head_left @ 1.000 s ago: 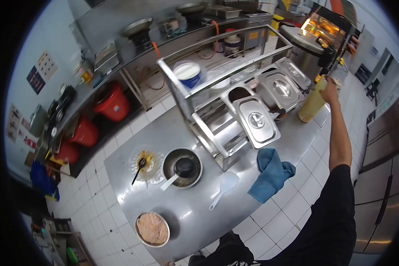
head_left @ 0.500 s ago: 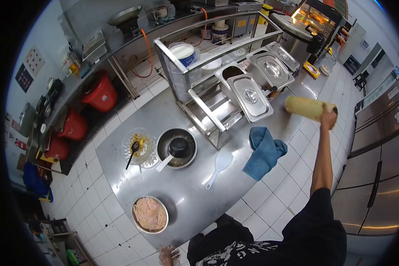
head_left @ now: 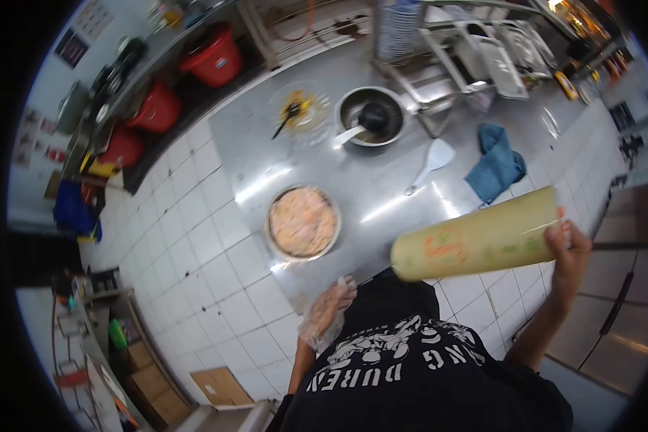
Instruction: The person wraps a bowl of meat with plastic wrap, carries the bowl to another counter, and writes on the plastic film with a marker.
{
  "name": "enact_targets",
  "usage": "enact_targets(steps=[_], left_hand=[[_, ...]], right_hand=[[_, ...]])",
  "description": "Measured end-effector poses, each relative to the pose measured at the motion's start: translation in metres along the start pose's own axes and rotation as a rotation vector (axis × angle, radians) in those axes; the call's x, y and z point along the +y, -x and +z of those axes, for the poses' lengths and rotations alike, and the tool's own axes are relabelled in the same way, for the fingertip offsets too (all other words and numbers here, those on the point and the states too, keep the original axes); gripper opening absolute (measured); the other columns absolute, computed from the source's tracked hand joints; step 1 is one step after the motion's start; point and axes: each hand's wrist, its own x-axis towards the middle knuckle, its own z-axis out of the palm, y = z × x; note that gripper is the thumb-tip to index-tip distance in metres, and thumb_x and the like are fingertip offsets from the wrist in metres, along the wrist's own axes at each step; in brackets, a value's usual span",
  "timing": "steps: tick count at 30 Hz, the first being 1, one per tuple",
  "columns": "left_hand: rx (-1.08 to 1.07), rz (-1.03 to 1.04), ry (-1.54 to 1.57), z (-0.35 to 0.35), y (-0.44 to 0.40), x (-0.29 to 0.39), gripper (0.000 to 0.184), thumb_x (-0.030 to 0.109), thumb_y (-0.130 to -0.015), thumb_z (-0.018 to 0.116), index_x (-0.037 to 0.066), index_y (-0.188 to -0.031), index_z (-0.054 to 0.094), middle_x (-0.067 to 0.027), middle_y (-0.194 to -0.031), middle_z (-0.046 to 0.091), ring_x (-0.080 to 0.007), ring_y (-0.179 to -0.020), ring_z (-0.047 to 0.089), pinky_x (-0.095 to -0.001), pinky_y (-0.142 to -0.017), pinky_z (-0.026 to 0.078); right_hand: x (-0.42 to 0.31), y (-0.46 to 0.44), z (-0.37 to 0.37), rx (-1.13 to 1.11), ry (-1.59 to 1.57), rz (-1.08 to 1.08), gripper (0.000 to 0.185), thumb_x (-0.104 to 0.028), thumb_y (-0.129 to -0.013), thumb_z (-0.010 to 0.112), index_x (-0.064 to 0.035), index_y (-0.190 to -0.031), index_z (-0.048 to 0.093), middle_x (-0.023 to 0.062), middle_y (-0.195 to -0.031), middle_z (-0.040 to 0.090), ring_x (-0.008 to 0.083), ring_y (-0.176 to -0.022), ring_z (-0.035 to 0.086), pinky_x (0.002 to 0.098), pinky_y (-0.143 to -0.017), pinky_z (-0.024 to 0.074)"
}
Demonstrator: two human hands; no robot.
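Note:
My right hand is closed around one end of a large, pale yellow roll of cling film with orange and green print. The roll lies almost level in the air, in front of my body and over the table's near edge. My left hand, in a clear plastic glove, is near the table's corner, its fingers loosely bent and holding nothing I can see. Just beyond it stands a round metal bowl filled with raw, pale pink meat, apparently chicken.
On the steel table are a glass bowl with a black spoon, a pan holding a black ladle, a white paddle and a blue cloth. Metal food pans sit farther right. Red bins stand left.
My right hand has brought the roll from the table's far right side toward my body. My left hand has come up nearer the meat bowl. The view has tilted down and turned.

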Motion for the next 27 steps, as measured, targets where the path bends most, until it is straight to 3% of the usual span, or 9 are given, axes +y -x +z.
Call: enact_targets(steps=[4,7,10,15,18,22,27], left_hand=[[0.094,0.041,0.456,-0.007,0.045,0.012,0.055,0.042,-0.1,0.045,-0.002,-0.132,0.048,-0.011,-0.117,0.062,-0.0186,-0.103,0.06,-0.0307,-0.093,0.047],[0.331,0.234,0.432,-0.05,0.065,-0.041,0.043,0.032,-0.099,0.051,-0.004,-0.122,0.053,-0.0102,-0.11,0.063,-0.0173,-0.095,0.061,-0.0297,-0.085,0.049],[0.489,0.315,0.179,-0.095,0.084,-0.072,0.034,0.021,-0.096,0.057,-0.005,-0.118,0.055,-0.0085,-0.104,0.064,-0.0132,-0.088,0.059,-0.0254,-0.08,0.048],[0.572,0.259,0.063,-0.116,0.093,-0.058,0.031,0.016,-0.094,0.06,-0.004,-0.117,0.056,-0.0052,-0.101,0.065,-0.0108,-0.088,0.057,-0.0237,-0.08,0.046],[0.549,0.276,0.086,-0.119,0.084,-0.058,0.031,0.016,-0.093,0.06,-0.004,-0.117,0.056,-0.0052,-0.101,0.065,-0.0111,-0.09,0.057,-0.0245,-0.082,0.046],[0.521,0.348,0.033,-0.111,0.074,-0.051,0.032,0.016,-0.092,0.061,-0.004,-0.116,0.055,-0.0057,-0.1,0.065,-0.012,-0.091,0.058,-0.0252,-0.083,0.046],[0.685,0.209,-0.121,-0.11,0.056,-0.029,0.035,0.014,-0.09,0.063,-0.006,-0.119,0.055,-0.008,-0.102,0.064,-0.0137,-0.092,0.059,-0.0253,-0.083,0.047]], right_hand=[[0.018,0.033,0.112,-0.353,-0.317,-0.095,0.025,-0.021,-0.08,0.072,0.0035,-0.08,0.069,0.0014,-0.07,0.06,0.0078,-0.063,0.052,0.0249,-0.06,0.0393],[0.02,0.063,0.175,-0.448,-0.41,-0.046,0.029,-0.024,-0.084,0.07,0.0017,-0.07,0.065,0.0008,-0.071,0.06,0.0075,-0.064,0.051,0.0247,-0.059,0.0381],[0.045,0.068,0.194,-0.68,-0.371,0.276,0.033,-0.025,-0.088,0.066,0.0002,-0.066,0.06,0.0011,-0.072,0.062,0.0069,-0.065,0.052,0.0233,-0.059,0.0379],[0.04,0.084,0.233,-0.608,-0.323,0.465,0.027,-0.022,-0.092,0.062,-0.0022,-0.105,0.05,0.0075,-0.072,0.065,0.0066,-0.063,0.056,0.0225,-0.056,0.0406],[0.057,0.078,0.239,-0.677,-0.314,0.472,0.03,-0.019,-0.091,0.063,-0.0011,-0.111,0.049,0.0082,-0.072,0.065,0.008,-0.062,0.056,0.0234,-0.055,0.0414],[0.066,0.074,0.243,-0.606,-0.308,0.39,0.038,-0.018,-0.091,0.063,-0.0021,-0.12,0.043,0.008,-0.07,0.064,0.008,-0.06,0.055,0.0234,-0.054,0.0409],[0.081,0.062,0.251,-0.593,-0.172,0.384,0.047,-0.02,-0.09,0.063,-0.0053,-0.128,0.039,0.0086,-0.07,0.063,0.0107,-0.062,0.056,0.0249,-0.058,0.0433]])
